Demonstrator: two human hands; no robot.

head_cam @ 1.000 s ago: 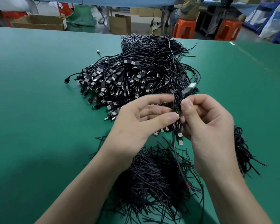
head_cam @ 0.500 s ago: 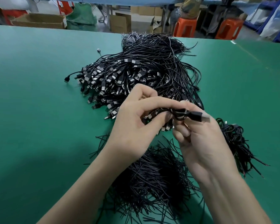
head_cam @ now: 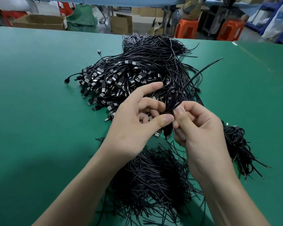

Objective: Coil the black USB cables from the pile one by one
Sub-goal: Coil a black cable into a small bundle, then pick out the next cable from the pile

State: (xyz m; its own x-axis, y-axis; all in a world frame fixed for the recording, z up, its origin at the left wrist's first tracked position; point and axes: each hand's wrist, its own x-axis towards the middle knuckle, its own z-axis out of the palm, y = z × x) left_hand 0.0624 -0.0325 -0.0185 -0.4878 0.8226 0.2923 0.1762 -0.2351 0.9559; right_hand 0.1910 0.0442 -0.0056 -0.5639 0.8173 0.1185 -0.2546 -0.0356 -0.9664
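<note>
A big pile of black USB cables [head_cam: 137, 75] lies on the green table [head_cam: 39, 111], plugs toward the left. Between my hands is one black cable [head_cam: 173, 101] folded into a small loop, its free tail sticking up to the right. My left hand [head_cam: 137, 124] pinches the loop's base with thumb and middle finger, while the index finger points straight out. My right hand [head_cam: 198, 128] pinches the same cable from the right with thumb and curled fingers. The plug of this cable is hidden behind my fingers.
A small heap of coiled cables [head_cam: 237, 144] lies right of my right hand. More black cable ends [head_cam: 153, 176] spread under my forearms. Beyond the table's far edge stand cardboard boxes [head_cam: 39, 22] and orange stools [head_cam: 186, 28].
The plug that stuck out over my right hand half a second ago is out of sight. The cable's free tail now swings up to the right, and my left index finger has straightened.
</note>
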